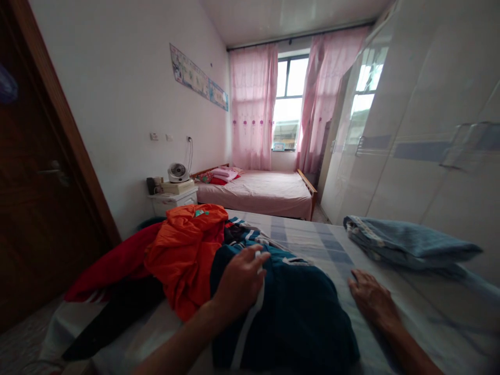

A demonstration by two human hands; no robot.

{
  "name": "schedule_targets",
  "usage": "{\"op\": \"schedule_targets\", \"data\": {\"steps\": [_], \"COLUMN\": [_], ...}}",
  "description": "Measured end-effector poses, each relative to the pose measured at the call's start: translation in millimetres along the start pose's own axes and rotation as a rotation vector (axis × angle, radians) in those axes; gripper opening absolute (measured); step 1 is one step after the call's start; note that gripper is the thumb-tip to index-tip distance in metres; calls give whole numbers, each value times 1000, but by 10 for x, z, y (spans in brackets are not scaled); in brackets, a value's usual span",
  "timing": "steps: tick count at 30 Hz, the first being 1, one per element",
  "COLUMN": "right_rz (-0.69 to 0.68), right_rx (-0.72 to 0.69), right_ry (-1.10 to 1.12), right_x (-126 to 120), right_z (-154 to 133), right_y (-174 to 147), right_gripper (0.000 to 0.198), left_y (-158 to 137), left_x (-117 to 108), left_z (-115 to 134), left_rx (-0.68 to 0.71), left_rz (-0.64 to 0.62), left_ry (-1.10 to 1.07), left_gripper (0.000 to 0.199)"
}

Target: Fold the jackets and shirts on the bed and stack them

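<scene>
A dark teal garment (300, 312) with white stripes lies spread on the near bed in front of me. My left hand (242, 276) is over its upper left part, fingers curled and closed on the cloth by a white stripe. To the right of the garment, my right hand (373, 297) rests on the bed sheet with its fingers stretched out, holding nothing. An orange garment (183, 255) lies crumpled left of the teal one, beside red clothing (117, 263) and a black garment (121, 307).
A folded light blue quilt (410, 242) lies on the near bed's right side, on the checked sheet (297, 234). Beyond are a pink-covered bed (261, 190) and a nightstand (175, 200) with a small fan (178, 173). Wardrobes (410, 172) line the right; a wooden door (47, 208) stands left.
</scene>
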State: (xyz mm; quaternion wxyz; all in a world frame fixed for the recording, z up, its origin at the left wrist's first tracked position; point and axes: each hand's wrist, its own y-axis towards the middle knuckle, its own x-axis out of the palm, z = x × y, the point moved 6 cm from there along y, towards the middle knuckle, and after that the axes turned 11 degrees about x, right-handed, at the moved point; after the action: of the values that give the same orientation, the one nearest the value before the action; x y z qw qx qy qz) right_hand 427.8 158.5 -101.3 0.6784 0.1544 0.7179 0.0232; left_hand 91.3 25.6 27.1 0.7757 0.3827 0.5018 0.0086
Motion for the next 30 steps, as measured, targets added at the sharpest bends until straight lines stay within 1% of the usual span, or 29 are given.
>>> {"op": "schedule_targets", "data": {"steps": [2,4,6,7,9,10,12,15,16,17,18,19,20,21,23,25,27,28,30], "right_rz": [2,-24,-73,-89,-97,-95,-108,-151,-171,-195,-219,-241,-260,-272,-295,-324,-315,-296,-284], "right_rx": [-1,1,16,22,-11,-46,-143,-285,-334,-385,-430,-459,-476,-477,-442,-427,-424,-430,-455], "right_ry": [-5,-4,45,93,220,287,408,530,543,543,533,515,493,471,443,455,503,535,603], "right_x": [-10,-14,-42,-81,-225,-326,-559,-922,-1022,-1100,-1153,-1178,-1177,-1154,-1062,-972,-973,-1021,-1185], "right_z": [8,13,-19,-67,-263,-409,-769,-1350,-1532,-1700,-1848,-1969,-2064,-2132,-2201,-2226,-2203,-2172,-2061], "right_y": [1,23,62,80,94,84,25,-124,-181,-238,-290,-333,-366,-390,-414,-447,-499,-536,-635], "right_gripper": [53,52,51,51,52,52,52,49,49,49,49,50,51,53,59,60,51,44,32], "left_y": [-177,-384,-545,-591,-599,-567,-461,-261,-207,-164,-137,-125,-127,-140,-197,-277,-350,-376,-410], "left_x": [-124,-155,-131,-117,-107,-107,-81,-3,4,-5,-23,-45,-62,-71,-56,-5,40,42,-9], "left_z": [-517,-945,-1213,-1272,-1240,-1157,-880,-316,-163,-62,-23,-49,-129,-254,-589,-917,-1107,-1133,-1058], "left_rx": [-193,-344,-446,-476,-499,-493,-446,-243,-169,-112,-81,-82,-103,-140,-259,-388,-465,-475,-449], "left_rz": [39,28,-4,-17,-26,-27,-56,-113,-98,-58,-2,58,106,139,151,120,80,64,33], "left_ry": [155,161,64,12,-66,-93,-172,-297,-288,-246,-176,-93,-17,44,92,25,-85,-135,-224], "left_gripper": [43,54,58,56,41,33,25,19,19,19,21,24,29,34,46,54,50,44,32]}}
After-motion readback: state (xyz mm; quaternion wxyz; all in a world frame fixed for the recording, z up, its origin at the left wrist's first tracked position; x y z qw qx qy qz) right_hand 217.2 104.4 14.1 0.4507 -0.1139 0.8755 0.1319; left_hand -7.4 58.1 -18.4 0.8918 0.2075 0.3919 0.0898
